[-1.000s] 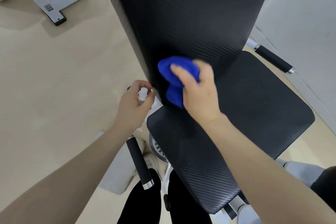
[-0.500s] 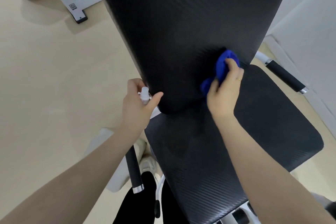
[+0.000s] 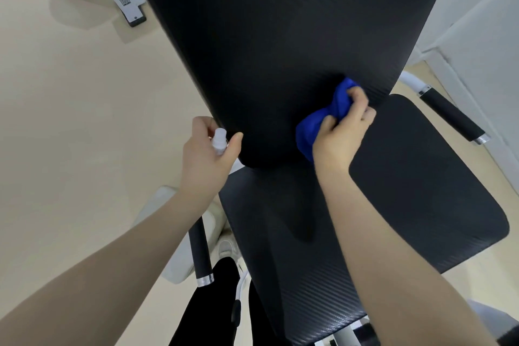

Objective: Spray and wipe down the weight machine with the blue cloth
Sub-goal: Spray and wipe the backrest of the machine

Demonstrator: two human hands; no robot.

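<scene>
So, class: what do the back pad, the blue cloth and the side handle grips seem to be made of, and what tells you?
Back pad: probably vinyl or faux leather over padding; matte black with a fine woven, carbon-fibre-like pattern.
Blue cloth: soft fabric, perhaps microfibre; it bunches in the right hand.
Handle grips: likely black foam or rubber, matte, with shiny metal end caps.

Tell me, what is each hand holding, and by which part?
The right hand grips the bunched blue cloth around its middle. The left hand holds a small white spray bottle by its body, top poking out.
</scene>
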